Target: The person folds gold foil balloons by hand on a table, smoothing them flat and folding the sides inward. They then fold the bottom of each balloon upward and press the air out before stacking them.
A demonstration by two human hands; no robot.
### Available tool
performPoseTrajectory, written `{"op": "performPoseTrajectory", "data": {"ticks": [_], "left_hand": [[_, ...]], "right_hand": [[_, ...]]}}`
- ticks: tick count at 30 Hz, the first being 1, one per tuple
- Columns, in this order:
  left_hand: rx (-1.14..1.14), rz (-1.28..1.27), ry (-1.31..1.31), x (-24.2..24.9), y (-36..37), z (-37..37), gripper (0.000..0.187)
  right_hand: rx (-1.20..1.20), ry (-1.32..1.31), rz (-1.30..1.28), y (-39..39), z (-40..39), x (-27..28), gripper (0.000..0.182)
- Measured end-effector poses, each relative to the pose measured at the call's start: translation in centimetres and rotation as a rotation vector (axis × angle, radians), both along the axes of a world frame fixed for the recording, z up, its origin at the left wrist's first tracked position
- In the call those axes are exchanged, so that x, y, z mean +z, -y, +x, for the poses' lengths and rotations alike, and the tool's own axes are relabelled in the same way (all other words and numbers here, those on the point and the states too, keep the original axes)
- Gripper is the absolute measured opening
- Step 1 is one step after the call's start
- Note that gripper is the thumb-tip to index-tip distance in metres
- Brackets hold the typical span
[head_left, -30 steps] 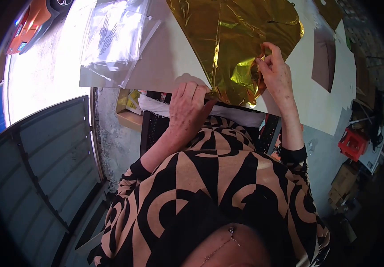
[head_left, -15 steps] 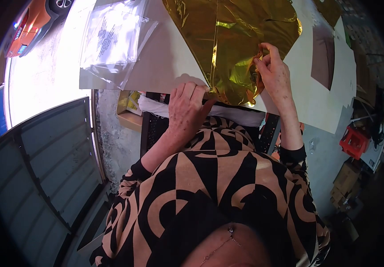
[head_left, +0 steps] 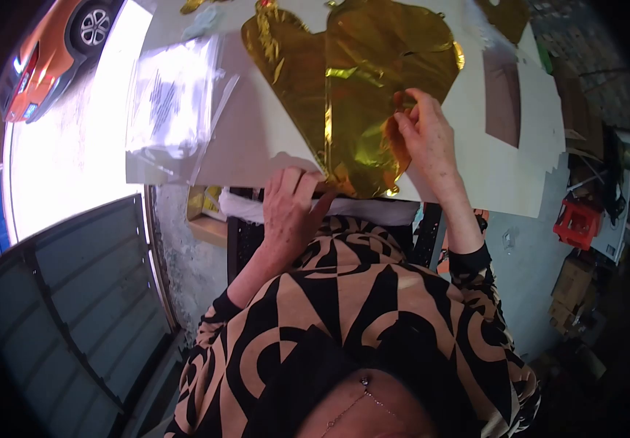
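A flat gold foil balloon [head_left: 362, 109] lies on the white table [head_left: 256, 139], with rounded lobes at its far side and crumpled foil at its near end. My left hand [head_left: 289, 208] is at the table's front edge, fingers bent over the balloon's near left corner and thumb below; the exact grip is partly hidden. My right hand [head_left: 428, 139] pinches a crumpled fold on the balloon's right side between thumb and fingers.
Clear plastic bags [head_left: 172, 102] lie on the table's left. More gold foil [head_left: 504, 18] is at the far right, near a brown rectangle [head_left: 502, 98]. A red stool [head_left: 577, 224] and cardboard boxes [head_left: 571, 285] stand right. A metal door [head_left: 74, 292] is left; an orange car [head_left: 56, 58] is outside.
The view has tilted up, so the balloon's far lobes now show and everything sits lower in view. Both hands keep nearly the same places on the foil.
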State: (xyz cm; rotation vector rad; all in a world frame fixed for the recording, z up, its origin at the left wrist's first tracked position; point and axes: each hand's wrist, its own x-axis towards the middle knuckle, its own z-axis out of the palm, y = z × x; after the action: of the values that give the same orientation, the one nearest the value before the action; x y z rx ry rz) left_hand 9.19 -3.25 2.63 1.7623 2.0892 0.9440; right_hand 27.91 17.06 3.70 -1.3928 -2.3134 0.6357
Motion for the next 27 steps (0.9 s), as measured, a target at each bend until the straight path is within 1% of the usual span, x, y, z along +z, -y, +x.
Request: {"op": "performPoseTrajectory", "data": {"ticks": [1,2,3,4,5,7,8,11,12,13,14,16,17,18,21,22,25,27], "left_hand": [[0.007,0.051,-0.01,0.4,-0.4,-0.1,0.037],[0.014,0.102,-0.02,0.9,-0.8,-0.1,0.04],[0.022,0.15,-0.029,1.5,-1.4,-0.3,0.042],[-0.016,0.112,-0.014,2.1,-2.1,-0.5,0.045],[-0.049,0.147,-0.033,2.5,-3.1,-0.5,0.045],[-0.113,0.216,-0.074,2.9,-5.7,0.0,0.044],[-0.175,0.132,-0.06,2.4,-6.4,0.2,0.053],[-0.248,0.093,-0.165,1.1,-9.2,1.6,0.064],[-0.276,0.056,-0.194,0.2,-9.7,1.8,0.072],[-0.275,0.05,-0.206,-0.4,-10.1,1.9,0.072],[-0.272,0.044,-0.217,-0.9,-10.4,2.0,0.073],[-0.267,0.057,-0.236,-1.7,-11.0,2.3,0.074],[-0.266,0.047,-0.252,-1.8,-11.0,2.3,0.074],[-0.265,0.036,-0.268,-1.9,-10.8,2.4,0.074],[-0.266,-0.017,-0.29,-1.6,-10.7,2.6,0.075],[-0.268,-0.037,-0.296,-1.3,-10.6,2.6,0.075],[-0.27,-0.045,-0.31,-1.3,-10.5,2.5,0.076],[-0.271,-0.047,-0.305,-1.1,-10.5,2.6,0.076]], "right_hand": [[0.0,0.001,0.034,-0.1,-0.1,0.1,0.043],[-0.012,0.014,0.011,-0.1,-0.3,0.5,0.04],[0.016,0.025,0.09,-0.1,-0.4,0.7,0.04],[0.045,0.038,0.166,-0.1,-0.4,0.7,0.039],[0.074,0.05,0.242,-0.1,-0.5,0.7,0.039],[0.114,0.022,0.307,-0.4,-0.9,0.6,0.037],[0.138,0.0,0.347,-0.6,-1.0,0.5,0.036],[0.199,-0.044,0.399,-1.4,-1.7,1.1,0.035],[0.229,-0.038,0.422,-1.7,-2.0,1.2,0.036],[0.258,-0.032,0.444,-1.9,-2.4,1.1,0.036],[0.294,-0.01,0.34,-1.9,-2.7,1.0,0.04],[0.393,0.011,0.356,-2.4,-3.5,0.2,0.044],[0.444,0.023,0.364,-2.6,-3.8,-0.1,0.046],[0.492,0.106,0.259,-2.8,-4.0,-0.3,0.053],[0.582,0.144,0.241,-3.5,-4.6,-2.4,0.06],[0.618,0.194,0.211,-3.9,-4.7,-2.5,0.063],[0.596,0.193,0.302,-5.7,-4.7,-3.0,0.062],[0.522,0.276,0.409,-8.0,-3.8,-3.0,0.062]]}}
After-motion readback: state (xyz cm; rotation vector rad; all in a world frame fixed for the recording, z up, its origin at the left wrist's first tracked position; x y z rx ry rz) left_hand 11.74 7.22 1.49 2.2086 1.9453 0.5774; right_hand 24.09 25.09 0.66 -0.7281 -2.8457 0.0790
